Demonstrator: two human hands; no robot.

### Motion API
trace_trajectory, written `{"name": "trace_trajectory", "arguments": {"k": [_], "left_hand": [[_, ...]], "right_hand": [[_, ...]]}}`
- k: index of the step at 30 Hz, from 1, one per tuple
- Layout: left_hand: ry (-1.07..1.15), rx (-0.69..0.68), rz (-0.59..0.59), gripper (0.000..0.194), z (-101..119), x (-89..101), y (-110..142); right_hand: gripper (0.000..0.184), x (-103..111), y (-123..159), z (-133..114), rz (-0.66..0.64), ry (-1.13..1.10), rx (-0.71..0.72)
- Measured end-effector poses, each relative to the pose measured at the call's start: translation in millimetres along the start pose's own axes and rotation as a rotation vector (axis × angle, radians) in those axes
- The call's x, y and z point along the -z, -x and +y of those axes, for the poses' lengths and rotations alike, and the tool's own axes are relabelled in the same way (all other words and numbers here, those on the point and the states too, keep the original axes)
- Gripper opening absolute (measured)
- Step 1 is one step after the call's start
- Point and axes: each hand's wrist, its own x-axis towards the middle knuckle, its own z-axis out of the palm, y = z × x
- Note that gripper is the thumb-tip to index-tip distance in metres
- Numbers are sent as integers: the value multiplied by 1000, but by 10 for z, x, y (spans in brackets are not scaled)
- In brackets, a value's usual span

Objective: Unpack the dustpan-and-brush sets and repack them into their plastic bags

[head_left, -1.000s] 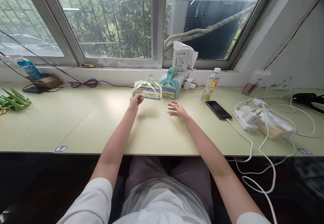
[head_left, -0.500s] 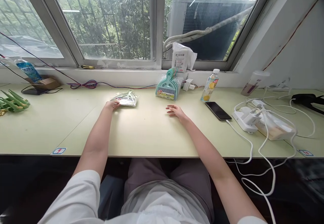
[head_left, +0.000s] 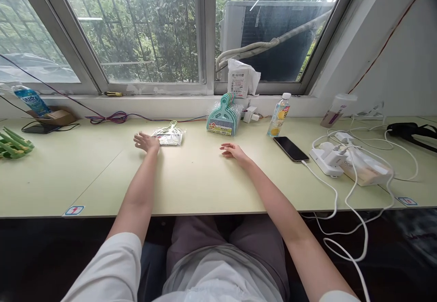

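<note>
The left hand (head_left: 147, 143), fingers spread wide and empty, is at the left end of a clear-wrapped dustpan set (head_left: 171, 140) lying toward the back edge of the bench (head_left: 191, 188); contact is unclear. The right hand (head_left: 235, 152), fingers loosely parted, is before teal dustpans (head_left: 223, 119) near that edge.

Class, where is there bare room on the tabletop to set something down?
Two bare patches of tabletop: between the left hand and right hand, in front of the bagged brush set and turquoise dustpans; and from the left hand leftward to the green bundle. Crowded: the right end, with phone, power strip and white cables.
</note>
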Motion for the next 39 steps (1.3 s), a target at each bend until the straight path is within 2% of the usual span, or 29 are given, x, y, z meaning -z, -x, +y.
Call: {"name": "trace_trajectory", "arguments": {"k": [2,3,6,8,10,13,15,17,18,21,23,25,28,30,31,35,39], "left_hand": [[-31,-28,130,49,103,-87,96],[-50,-82,150,45,162,-135,138],[-81,-291,-7,33,339,-268,227],[-49,-363,-125,33,414,-323,253],[9,-415,-207,36,419,-339,243],[60,-479,-304,38,300,-308,157],[23,-450,-241,47,178,-272,69],[-35,-350,-150,60,64,-241,-20],[-53,-289,-145,66,19,-231,-61],[-64,-176,-258,67,-52,-220,-166],[-82,-180,-298,63,-48,-219,-219],[-117,-206,-286,61,-13,-216,-246],[-159,-229,-150,52,74,-223,-206],[-165,-256,-33,37,142,-250,-129],[-161,-273,-18,30,175,-269,-86],[-77,-304,-133,24,273,-347,19],[-32,-297,-168,27,297,-373,-50]], "right_hand": [[19,-4,5,-5,4,0,0],[19,-5,5,-4,3,-1,0],[19,-7,-2,6,-4,0,-1],[19,-10,-10,17,-7,4,-1],[18,-14,-18,26,-5,11,7],[18,-19,-24,36,-7,17,22],[18,-21,-23,35,-6,17,21],[17,-23,-19,28,-3,18,12],[17,-25,-15,22,-1,19,9],[17,-30,3,0,-3,23,1],[18,-32,16,-10,-5,28,-1],[18,-31,23,-12,-8,34,2],[18,-25,17,3,-16,38,11],[18,-23,4,17,-15,41,12],[18,-22,-3,23,-14,42,11],[17,-25,-27,43,-22,40,18],[16,-27,-50,61,-19,42,26]]}}
